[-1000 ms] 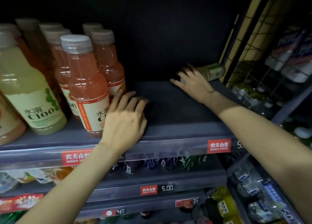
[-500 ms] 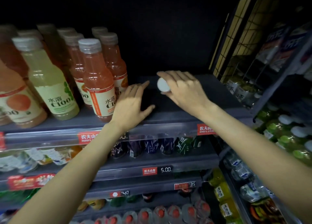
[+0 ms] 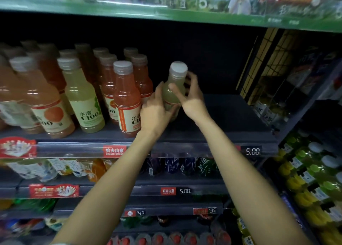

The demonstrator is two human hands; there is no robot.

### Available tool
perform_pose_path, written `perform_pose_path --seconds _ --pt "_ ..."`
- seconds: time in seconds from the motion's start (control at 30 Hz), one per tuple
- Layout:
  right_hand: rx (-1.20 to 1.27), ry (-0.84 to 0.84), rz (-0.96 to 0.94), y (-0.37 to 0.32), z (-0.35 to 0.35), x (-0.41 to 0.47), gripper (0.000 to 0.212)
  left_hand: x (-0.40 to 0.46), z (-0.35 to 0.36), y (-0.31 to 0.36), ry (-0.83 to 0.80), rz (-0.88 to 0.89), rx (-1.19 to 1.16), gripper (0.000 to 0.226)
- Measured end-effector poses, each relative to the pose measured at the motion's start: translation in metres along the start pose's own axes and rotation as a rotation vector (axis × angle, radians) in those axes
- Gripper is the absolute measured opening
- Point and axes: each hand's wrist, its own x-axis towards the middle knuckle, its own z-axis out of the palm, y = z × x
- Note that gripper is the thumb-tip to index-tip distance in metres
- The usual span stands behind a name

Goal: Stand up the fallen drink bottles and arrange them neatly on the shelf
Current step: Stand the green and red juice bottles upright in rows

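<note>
Only the head cam here, looking at a store shelf point(image 3: 231, 121) with a dark deck. Both hands are on one pale yellow-green bottle point(image 3: 174, 89) with a white cap, and it's upright, or very nearly, sitting just right of the front pink bottle point(image 3: 127, 100). Whether its base actually touches the deck can't be told, the hands hide it.

The left hand point(image 3: 155, 113) wraps the lower body of the bottle from the left, thumb up along its side, fingers curled round the label area. The right hand point(image 3: 192, 96) grips it from the right, thumb across the front of the shoulder and fingers curled behind the neck, a bit blurry.

To the left stands the rest of the row: more pink and orange bottles going back in lines, another yellow-green bottle point(image 3: 83, 100) with "C100" on the label, and an orange-label bottle point(image 3: 50, 115) at the front left. All upright.

The right part of the deck is bare dark surface. The front rail carries a red price tag point(image 3: 114, 151) and a "5.00" display point(image 3: 252, 151). Lower shelves hold more drinks, and green-yellow bottles point(image 3: 311, 174) fill the rack at the right.
</note>
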Motion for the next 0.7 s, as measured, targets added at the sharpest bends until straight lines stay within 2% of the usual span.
perform_pose_path --seconds 0.07,0.13,0.27,0.37,0.43,0.5,0.57,0.63,0.7 --pt "0.025 -0.095 0.124 0.008 0.004 0.004 0.056 0.004 0.001 0.002 -0.037 -0.042 0.021 0.077" --pt "0.034 -0.114 0.17 0.01 0.008 0.012 0.052 0.006 -0.003 0.0 -0.072 -0.035 0.01 0.076" --pt "0.044 -0.12 0.182 0.011 0.022 0.037 0.053 -0.009 -0.035 -0.01 -0.111 0.11 -0.009 0.065" --pt "0.015 -0.095 0.147 0.016 0.033 0.047 0.05 -0.026 -0.066 -0.022 0.042 0.274 0.027 0.042" --pt "-0.003 -0.059 0.155 0.019 0.04 0.052 0.047 -0.028 -0.079 -0.038 0.176 0.293 0.078 0.036" --pt "-0.025 -0.004 0.18 0.02 0.047 0.05 0.053 -0.027 -0.085 -0.053 0.234 0.201 0.066 0.045" --pt "-0.012 0.091 0.176 0.022 0.05 0.036 0.058 -0.027 -0.086 -0.062 0.19 0.052 -0.016 0.063" --pt "0.061 0.215 0.144 0.02 0.05 0.006 0.049 -0.032 -0.083 -0.068 0.112 -0.054 -0.137 0.077" --pt "0.072 0.278 0.04 0.021 0.051 -0.025 0.042 -0.036 -0.078 -0.073 0.083 -0.084 -0.183 0.085"
